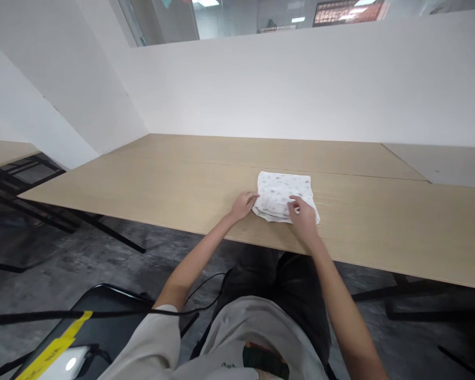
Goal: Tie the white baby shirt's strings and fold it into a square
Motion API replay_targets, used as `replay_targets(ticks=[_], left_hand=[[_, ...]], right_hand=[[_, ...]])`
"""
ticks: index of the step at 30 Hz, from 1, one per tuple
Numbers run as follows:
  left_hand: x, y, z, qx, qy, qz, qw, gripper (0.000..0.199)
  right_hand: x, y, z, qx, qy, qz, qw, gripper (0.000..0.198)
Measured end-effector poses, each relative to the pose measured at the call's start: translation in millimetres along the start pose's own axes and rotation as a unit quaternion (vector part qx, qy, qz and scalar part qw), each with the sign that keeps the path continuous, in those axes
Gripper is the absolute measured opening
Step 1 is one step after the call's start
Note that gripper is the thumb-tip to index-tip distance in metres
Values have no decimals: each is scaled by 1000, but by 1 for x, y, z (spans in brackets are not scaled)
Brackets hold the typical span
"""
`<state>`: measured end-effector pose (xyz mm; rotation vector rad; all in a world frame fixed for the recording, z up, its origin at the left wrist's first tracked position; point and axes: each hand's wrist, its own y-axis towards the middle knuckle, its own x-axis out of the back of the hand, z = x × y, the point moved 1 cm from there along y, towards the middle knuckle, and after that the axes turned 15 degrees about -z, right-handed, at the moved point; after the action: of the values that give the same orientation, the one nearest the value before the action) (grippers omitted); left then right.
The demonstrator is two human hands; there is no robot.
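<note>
A folded white cloth (283,192) with a small printed pattern lies on the light wooden table (142,184), near its front edge. My left hand (243,205) rests on the table and touches the cloth's left edge with its fingertips. My right hand (303,213) lies on the cloth's near right corner, fingers curled onto the fabric. Whether either hand pinches the cloth is unclear.
White partition walls stand behind and to the left of the table. A grey panel (443,163) adjoins the table at the right. A black chair (98,322) with yellow tape and a black cable sits at my lower left. Black table legs cross the grey floor.
</note>
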<state>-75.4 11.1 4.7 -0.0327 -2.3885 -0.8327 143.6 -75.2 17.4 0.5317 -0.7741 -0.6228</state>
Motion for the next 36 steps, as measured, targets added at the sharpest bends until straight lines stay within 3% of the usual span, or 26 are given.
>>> replay_targets(ticks=[2, 6, 8, 11, 15, 17, 20, 25, 29, 34, 36], left_hand=[[15, -10, 0, -35, 1, 28, 999, 31], [36, -21, -3, -66, 12, 51, 996, 33], [35, -17, -12, -62, 35, 35, 997, 32], [13, -1, -31, -20, 118, 8, 993, 31], [-29, 25, -48, 29, 207, 56, 976, 40], [-41, 33, -49, 43, 218, 81, 971, 34], [-42, 38, -46, 73, 212, 80, 971, 20], [-22, 36, -43, 106, 184, 61, 975, 16], [-13, 28, -39, 57, 155, 100, 981, 24], [12, 5, -23, -69, 94, 92, 989, 31], [27, -6, -13, -119, 92, 98, 984, 36]], right_hand=[[29, 3, -30, 12, -21, -41, 999, 35], [63, 2, -73, 23, -36, 14, 999, 32], [63, -4, -77, 7, -22, 28, 999, 32], [54, -13, -71, -16, -19, 6, 1000, 33], [44, -17, -61, -8, -12, -20, 1000, 39], [44, -17, -60, 2, -13, -20, 1000, 41], [46, -16, -60, 8, -21, -10, 1000, 42], [45, -18, -58, 33, -22, -1, 999, 36], [44, -20, -63, 33, -7, 6, 999, 32], [53, -20, -82, -19, 40, 49, 998, 34], [58, -17, -87, -10, 34, 63, 997, 37]])
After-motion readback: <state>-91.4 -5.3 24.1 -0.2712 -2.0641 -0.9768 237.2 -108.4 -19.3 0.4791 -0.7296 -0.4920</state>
